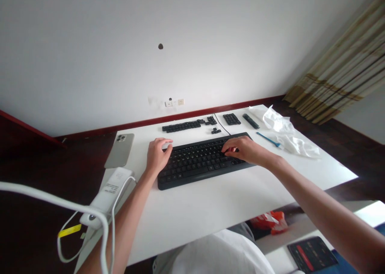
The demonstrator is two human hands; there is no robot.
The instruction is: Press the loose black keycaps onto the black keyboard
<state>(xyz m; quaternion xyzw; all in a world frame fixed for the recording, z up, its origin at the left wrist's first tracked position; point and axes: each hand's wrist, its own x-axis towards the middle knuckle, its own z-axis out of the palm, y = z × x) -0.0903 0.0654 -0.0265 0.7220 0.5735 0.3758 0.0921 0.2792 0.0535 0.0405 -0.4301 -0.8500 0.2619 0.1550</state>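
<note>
A black keyboard (pixel 198 163) lies on the white table in front of me, with many keys seated in its left and middle part. My left hand (pixel 158 155) rests at the keyboard's far left corner, thumb and fingers apart. Over the right part of the keyboard, my right hand (pixel 242 149) has its fingers bent and brought together at the keys; whatever sits between the fingertips is hidden. Behind the keyboard, loose black keycaps (pixel 182 126) are laid out in rows. A block of number-pad keycaps (pixel 231 119) and a small arrow-shaped group of keycaps (pixel 215 131) sit farther right.
On the table's right lie a dark brush-like object (pixel 250 121), a blue stick tool (pixel 268 139) and crumpled white plastic (pixel 278 121). A phone (pixel 119 150) and a white power strip (pixel 110 191) with cables are at left. A red bag (pixel 272 222) shows below the table edge.
</note>
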